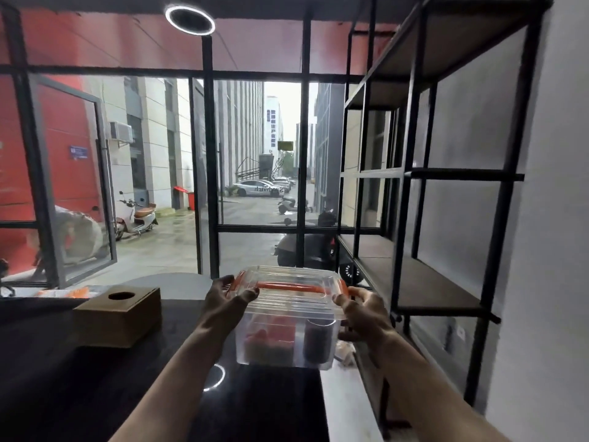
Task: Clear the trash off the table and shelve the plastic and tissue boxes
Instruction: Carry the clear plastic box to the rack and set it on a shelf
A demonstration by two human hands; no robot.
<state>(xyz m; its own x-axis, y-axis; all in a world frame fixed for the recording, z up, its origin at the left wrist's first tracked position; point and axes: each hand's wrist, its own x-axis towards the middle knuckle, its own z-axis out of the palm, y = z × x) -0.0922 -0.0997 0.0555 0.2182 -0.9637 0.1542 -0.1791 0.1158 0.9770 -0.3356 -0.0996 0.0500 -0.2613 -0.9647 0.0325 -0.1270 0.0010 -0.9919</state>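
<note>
A clear plastic box [287, 317] with orange lid clips hangs above the dark table [95, 393], held between both hands. Red items and a dark cylinder show through its wall. My left hand [228, 301] grips its left side with the thumb on the lid. My right hand [363, 311] grips its right side. A brown cardboard tissue box [119, 317] with a round hole on top rests on the table to the left. Crumpled pale trash [345, 354] lies just below my right hand at the table's right edge.
A black metal shelf unit [414, 282] with brown boards stands to the right against a grey wall, its lower board level with the box. Glass walls and an open door lie ahead, with scooters outside. Orange-white packaging [68, 293] lies at the table's far left.
</note>
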